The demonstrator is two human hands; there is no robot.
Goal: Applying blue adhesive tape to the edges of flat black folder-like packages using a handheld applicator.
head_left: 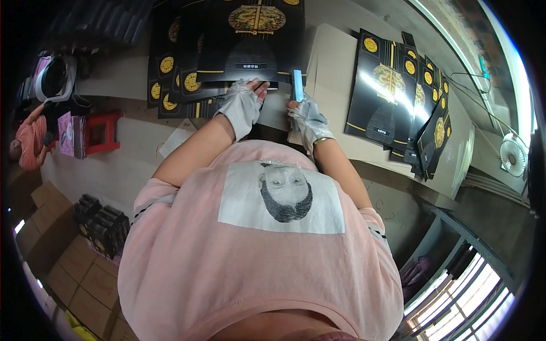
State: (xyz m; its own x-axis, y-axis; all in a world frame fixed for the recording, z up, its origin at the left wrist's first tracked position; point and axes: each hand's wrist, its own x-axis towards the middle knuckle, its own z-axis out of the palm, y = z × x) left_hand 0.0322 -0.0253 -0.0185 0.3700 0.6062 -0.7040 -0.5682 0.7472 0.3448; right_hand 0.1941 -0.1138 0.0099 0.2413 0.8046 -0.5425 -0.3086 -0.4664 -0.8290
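From my remote feed I take the large black panel (250,42) as my landmark; its near edge lies right at the left hand's (243,102) bare fingertips, and I can't tell whether those fingers pinch it. The right hand (307,116), by the panel's near right corner, has its fingers clamped on a light-blue bar (298,85) that points away and overlaps that corner. The panel bears gold artwork and, toward its near edge, a small boxed line of pale characters. Similar black sheets (387,96) lie right of it, beyond grey boards (330,62). Both gloved hands reach forward, forearms converging toward the panel.
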